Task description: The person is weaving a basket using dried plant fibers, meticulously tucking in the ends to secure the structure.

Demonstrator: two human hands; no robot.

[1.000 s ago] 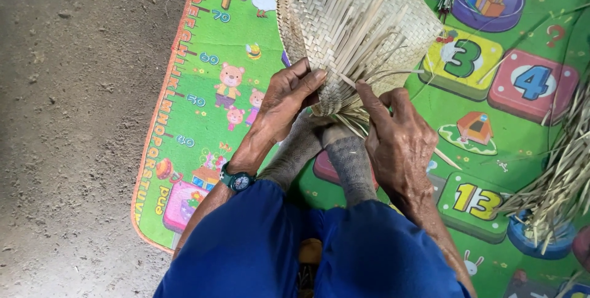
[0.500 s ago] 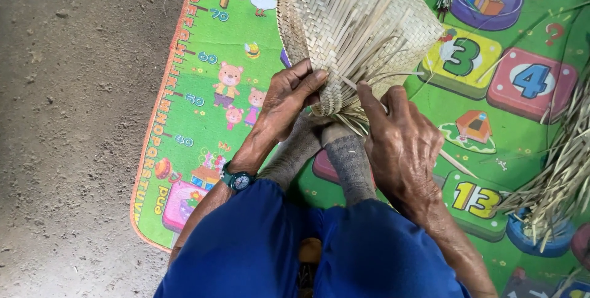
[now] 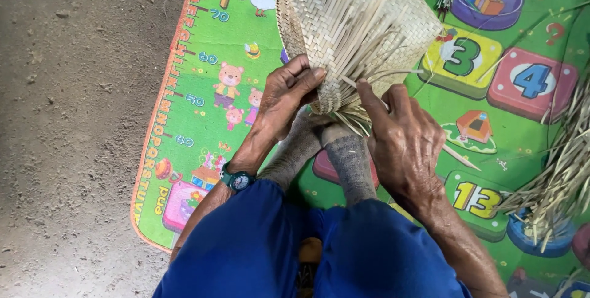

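Here your left hand (image 3: 286,98) pinches the lower edge of the woven basket (image 3: 353,27), which rises up and away from you; your right hand (image 3: 402,141) fingers its loose strips just beside

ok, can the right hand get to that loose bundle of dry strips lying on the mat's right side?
Probably yes. The right hand is busy at the woven basket, but bare mat lies between it and the loose strips, with nothing blocking.

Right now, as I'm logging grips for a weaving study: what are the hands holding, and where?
Both grip the woven straw basket at its unfinished lower edge: left hand pinching the woven rim, right hand fingering loose strands there.
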